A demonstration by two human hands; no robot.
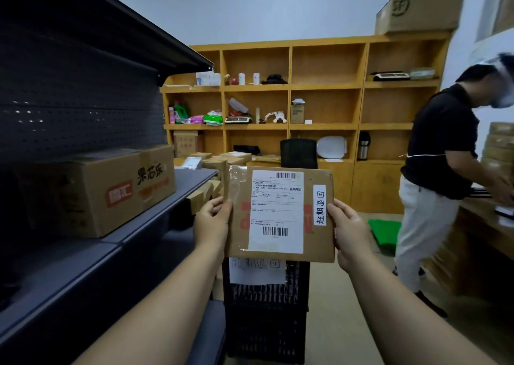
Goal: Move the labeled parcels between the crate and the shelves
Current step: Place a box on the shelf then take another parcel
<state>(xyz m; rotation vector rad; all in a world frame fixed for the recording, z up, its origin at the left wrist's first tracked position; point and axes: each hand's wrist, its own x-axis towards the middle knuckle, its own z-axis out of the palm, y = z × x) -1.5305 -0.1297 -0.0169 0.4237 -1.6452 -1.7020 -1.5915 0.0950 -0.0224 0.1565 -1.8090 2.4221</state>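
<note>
Flat brown labeled parcel (281, 214) held upright above black crate (267, 314), dark shelves (116, 225) left

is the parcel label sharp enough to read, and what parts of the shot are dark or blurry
Head view: the parcel label is sharp, its barcodes crisp; the dark shelving at left is underexposed; the other person at right is motion-blurred; wide-angle distortion bends the wooden shelves.

Left of the left hand (212, 222), the dark grey metal shelf (155, 206) has free surface beside the large brown printed carton (111, 192). Under both hands stands the black plastic lattice crate (267, 314). Right of the right hand (350, 234), bare floor, then a person in a black shirt (442, 147).
</note>
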